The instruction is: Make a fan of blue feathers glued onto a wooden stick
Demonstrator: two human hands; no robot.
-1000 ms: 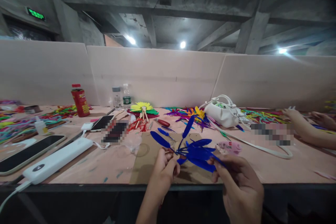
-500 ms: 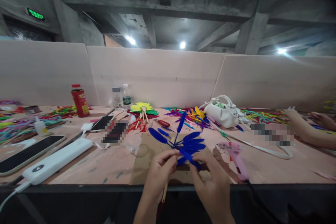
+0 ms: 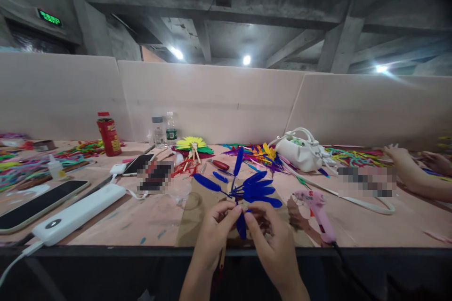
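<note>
Several blue feathers [image 3: 259,190] fan out from one centre above the brown board [image 3: 187,225] at the table's front. My left hand [image 3: 217,230] pinches the base of this feather bunch, and a thin wooden stick [image 3: 222,257] sticks out below it. My right hand [image 3: 273,240] is closed at the right side of a blue feather [image 3: 241,226] that points down between the hands. Its fingertips touch that feather near the centre. The palm side of both hands is partly hidden.
A pink glue gun [image 3: 320,214] lies to the right, by a white handbag [image 3: 300,153]. On the left are a white power bank [image 3: 79,211], phones and a red bottle [image 3: 109,136]. Another person's hand [image 3: 399,154] is at far right. A yellow feather flower [image 3: 191,143] lies behind.
My right hand has moved slightly left and down. The feather between the hands now points down instead of to the right, and the bunch has turned a little.
</note>
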